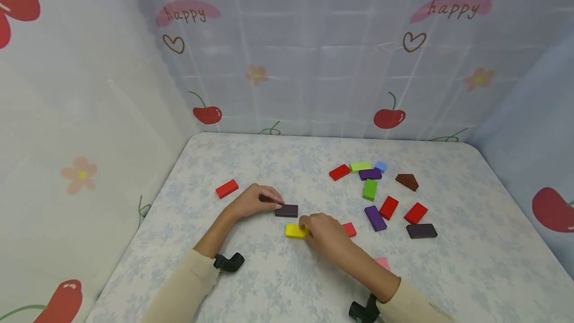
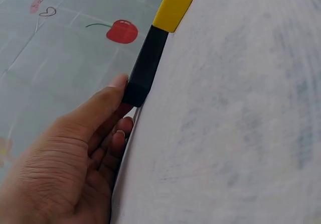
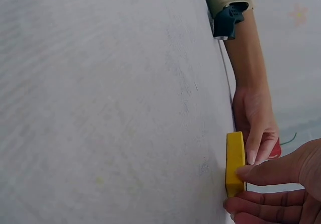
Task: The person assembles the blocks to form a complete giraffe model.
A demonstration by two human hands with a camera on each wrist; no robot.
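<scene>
My left hand [image 1: 254, 200] holds a black rectangular block [image 1: 287, 211] by its left end, the block lying flat on the table. In the left wrist view, the thumb lies on the near end of the black block [image 2: 145, 66], with the fingers curled beside and under it. My right hand [image 1: 326, 233] pinches the right end of a yellow block [image 1: 294, 231], just in front of the black one. The right wrist view has thumb and fingers at one end of the yellow block [image 3: 234, 156]. Part of a red block [image 1: 349, 229] shows behind the right hand.
A lone red block [image 1: 226, 189] lies at the left. Toward the right are scattered several blocks, among them a green block [image 1: 369, 190], a purple block [image 1: 375, 218], a brown block [image 1: 407, 181] and another black block [image 1: 421, 231]. A pink block [image 1: 382, 263] is partly covered by the right forearm.
</scene>
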